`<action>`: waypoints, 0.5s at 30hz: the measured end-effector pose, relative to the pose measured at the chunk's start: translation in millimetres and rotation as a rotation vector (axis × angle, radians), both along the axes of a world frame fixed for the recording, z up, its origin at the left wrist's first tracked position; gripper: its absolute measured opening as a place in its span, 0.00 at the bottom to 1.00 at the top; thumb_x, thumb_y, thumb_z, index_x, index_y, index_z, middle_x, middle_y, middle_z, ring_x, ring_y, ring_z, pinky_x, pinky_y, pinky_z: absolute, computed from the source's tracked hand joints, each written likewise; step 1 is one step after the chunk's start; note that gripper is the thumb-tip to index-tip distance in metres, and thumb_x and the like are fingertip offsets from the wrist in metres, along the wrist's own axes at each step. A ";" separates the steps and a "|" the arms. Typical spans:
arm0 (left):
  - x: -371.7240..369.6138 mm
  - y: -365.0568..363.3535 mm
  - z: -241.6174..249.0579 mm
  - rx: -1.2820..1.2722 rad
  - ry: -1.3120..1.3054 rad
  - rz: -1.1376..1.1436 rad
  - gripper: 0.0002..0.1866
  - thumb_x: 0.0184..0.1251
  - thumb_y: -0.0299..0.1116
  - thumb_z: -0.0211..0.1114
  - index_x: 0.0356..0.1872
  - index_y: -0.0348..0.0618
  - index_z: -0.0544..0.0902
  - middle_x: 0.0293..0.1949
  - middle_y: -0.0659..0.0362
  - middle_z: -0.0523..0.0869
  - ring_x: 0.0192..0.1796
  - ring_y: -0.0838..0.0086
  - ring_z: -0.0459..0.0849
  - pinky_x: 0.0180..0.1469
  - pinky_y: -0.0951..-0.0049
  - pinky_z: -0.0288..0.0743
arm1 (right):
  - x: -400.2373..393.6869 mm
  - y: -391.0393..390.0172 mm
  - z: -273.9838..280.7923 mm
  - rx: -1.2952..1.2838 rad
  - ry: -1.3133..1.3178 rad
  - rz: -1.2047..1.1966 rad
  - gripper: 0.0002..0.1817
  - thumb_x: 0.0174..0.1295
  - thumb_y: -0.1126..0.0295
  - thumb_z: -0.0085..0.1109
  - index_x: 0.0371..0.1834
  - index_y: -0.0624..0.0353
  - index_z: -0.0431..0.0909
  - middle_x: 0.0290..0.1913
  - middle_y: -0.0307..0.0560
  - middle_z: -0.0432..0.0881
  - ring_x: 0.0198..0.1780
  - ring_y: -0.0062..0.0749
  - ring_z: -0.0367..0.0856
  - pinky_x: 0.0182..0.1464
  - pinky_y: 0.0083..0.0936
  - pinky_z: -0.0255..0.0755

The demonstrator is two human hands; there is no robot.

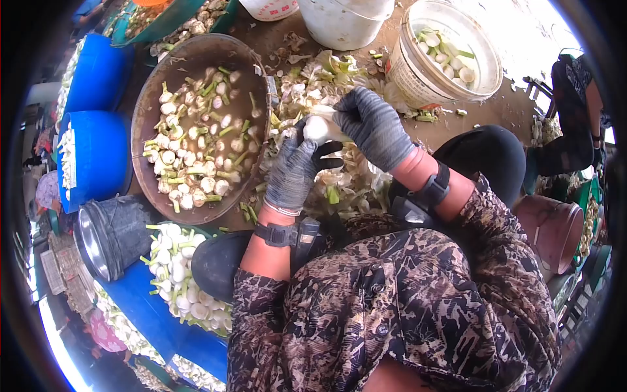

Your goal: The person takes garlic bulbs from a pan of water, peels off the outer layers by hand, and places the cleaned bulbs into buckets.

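Observation:
My left hand (pixel 292 171), in a grey glove, holds a white garlic bulb (pixel 317 130) with the fingers curled around it. My right hand (pixel 375 126), gloved too, is closed at the bulb's upper right, pinching a pale strip of garlic skin (pixel 324 111). Beneath both hands lies a heap of loose garlic peelings (pixel 356 173). To the left of my left hand stands a wide round basin (pixel 145 98) of brownish water, with many unpeeled garlic bulbs (pixel 189 160) and their green stem stubs in it.
A white bucket (pixel 408 72) with peeled garlic stands at upper right, beside another white bucket (pixel 339 26). Blue tubs (pixel 98 144), a dark metal bucket (pixel 121 232) and a pile of peeled garlic (pixel 183 268) are on the left. Another person's leg (pixel 565 150) shows at right.

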State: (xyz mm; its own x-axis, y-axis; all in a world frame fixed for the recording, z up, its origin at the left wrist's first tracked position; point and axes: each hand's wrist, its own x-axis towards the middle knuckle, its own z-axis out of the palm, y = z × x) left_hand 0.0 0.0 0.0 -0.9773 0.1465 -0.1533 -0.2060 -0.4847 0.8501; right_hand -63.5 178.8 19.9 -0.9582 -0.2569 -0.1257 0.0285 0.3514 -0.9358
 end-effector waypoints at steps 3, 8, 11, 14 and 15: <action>5.1 15.3 -2.2 0.146 -0.183 -0.066 0.21 0.72 0.34 0.59 0.63 0.39 0.69 0.54 0.52 0.78 0.50 0.67 0.83 0.48 0.68 0.83 | 13.2 12.8 2.6 0.065 0.583 0.145 0.08 0.57 0.73 0.64 0.38 0.59 0.76 0.35 0.53 0.80 0.37 0.49 0.81 0.41 0.36 0.76; -1.8 9.9 6.6 -0.371 0.124 0.125 0.19 0.68 0.31 0.61 0.58 0.39 0.71 0.51 0.56 0.76 0.50 0.70 0.79 0.53 0.65 0.80 | -5.3 -2.4 -10.8 -0.158 0.144 -0.156 0.08 0.59 0.71 0.66 0.36 0.61 0.76 0.30 0.44 0.80 0.31 0.28 0.76 0.38 0.27 0.74; -2.6 8.6 1.6 -0.617 0.299 0.148 0.18 0.67 0.26 0.60 0.57 0.39 0.72 0.51 0.56 0.78 0.51 0.72 0.79 0.57 0.70 0.76 | -28.2 6.8 -22.1 -0.178 -0.007 -0.291 0.10 0.61 0.67 0.66 0.35 0.62 0.77 0.29 0.38 0.80 0.30 0.20 0.74 0.38 0.23 0.74; 0.2 7.8 12.4 -0.272 0.116 0.132 0.20 0.66 0.25 0.62 0.58 0.39 0.72 0.51 0.56 0.80 0.52 0.73 0.79 0.57 0.73 0.75 | -31.0 10.3 -28.5 -0.068 0.084 -0.257 0.08 0.60 0.69 0.64 0.35 0.61 0.77 0.31 0.45 0.83 0.31 0.29 0.79 0.39 0.25 0.75; 2.2 7.3 17.8 0.079 -0.073 0.128 0.21 0.65 0.24 0.63 0.59 0.39 0.73 0.52 0.56 0.80 0.52 0.73 0.79 0.57 0.73 0.75 | -34.0 12.3 -32.1 0.082 0.135 -0.222 0.09 0.60 0.69 0.66 0.38 0.61 0.77 0.33 0.45 0.83 0.34 0.28 0.79 0.43 0.24 0.75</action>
State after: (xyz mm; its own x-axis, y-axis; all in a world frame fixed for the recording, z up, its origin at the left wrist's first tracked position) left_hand 2.2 7.3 17.8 -0.9755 0.0353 -0.2171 -0.1975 -0.5755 0.7936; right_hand -97.6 191.1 -12.1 -0.9994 -0.0332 -0.0050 -0.0096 0.4249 -0.9052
